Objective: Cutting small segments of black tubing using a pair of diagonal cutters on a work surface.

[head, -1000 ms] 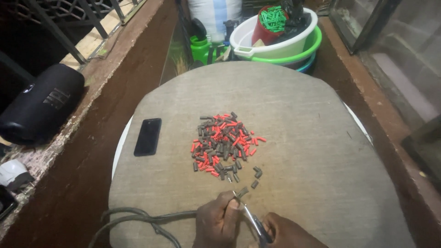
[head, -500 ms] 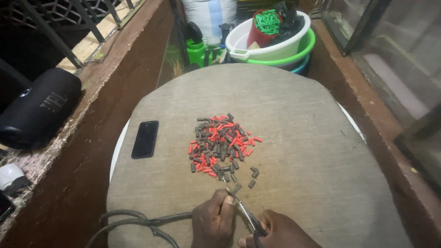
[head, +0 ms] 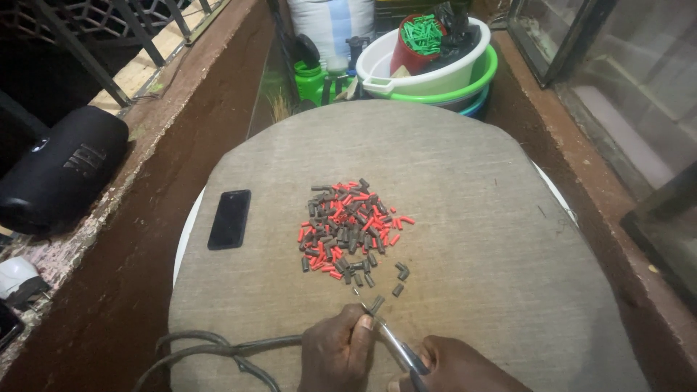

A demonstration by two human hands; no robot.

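Left hand [head: 335,357] fingers pinched on dark sleeve piece [head: 377,304], right hand [head: 449,367] clasping metal tool [head: 396,343].

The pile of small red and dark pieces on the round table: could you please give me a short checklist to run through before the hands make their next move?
1. Left hand close to a dark piece: ok; contact cannot tell.
2. Right hand holding the thin metal tool: ok.
3. Pile of red and dark pieces in reach, ahead of both hands: ok.
4. Grey cable away from the pile: ok.
5. Phone apart from the pile: ok.
6. Tool tip touching a piece: cannot tell.
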